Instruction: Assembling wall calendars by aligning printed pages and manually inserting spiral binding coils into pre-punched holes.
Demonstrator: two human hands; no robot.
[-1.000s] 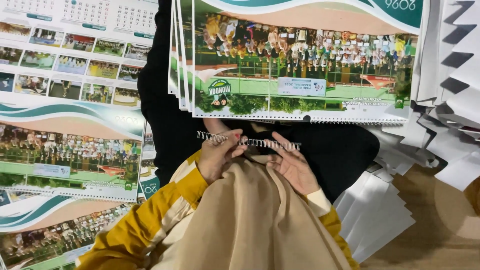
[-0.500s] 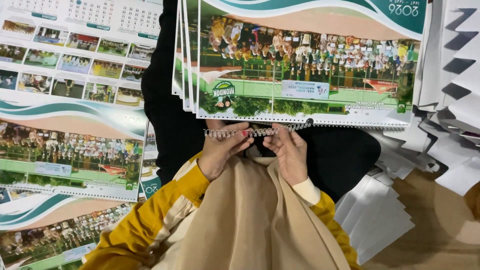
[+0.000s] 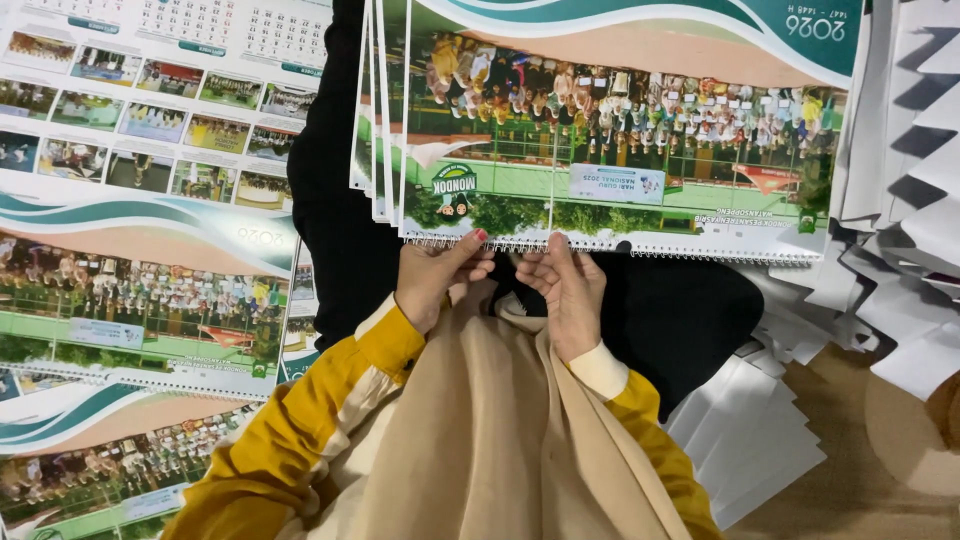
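1. Since the earlier frames both hands have moved up and forward; the silver wire spiral binding (image 3: 620, 246), which was apart from the sheets a second ago, now sits along the near edge of the stack of printed calendar sheets with green and group-photo pictures (image 3: 620, 130).
2. The left hand (image 3: 437, 280) is raised with the wrist bent a little, and its fingers are curled narrow; the fingertips (image 3: 478, 240) pinch the binding edge of the stack.
3. The right hand (image 3: 568, 290) lies just beside the left one, palm down, fingers stretched forward and close together; their tips touch the same edge with the wire.
4. Both forearms come from the bottom, in yellow sleeves with cream cuffs (image 3: 330, 400), and a beige cloth (image 3: 480, 440) hangs between them.
5. The stack rests on a black fabric lap (image 3: 680, 310), with its far part reaching to the top of the view.
6. More finished calendars with teal waves (image 3: 130, 290) lie to the left, overlapping each other.
7. Plain white paper sheets (image 3: 760, 440) are fanned at the right on a brown floor (image 3: 890, 470).
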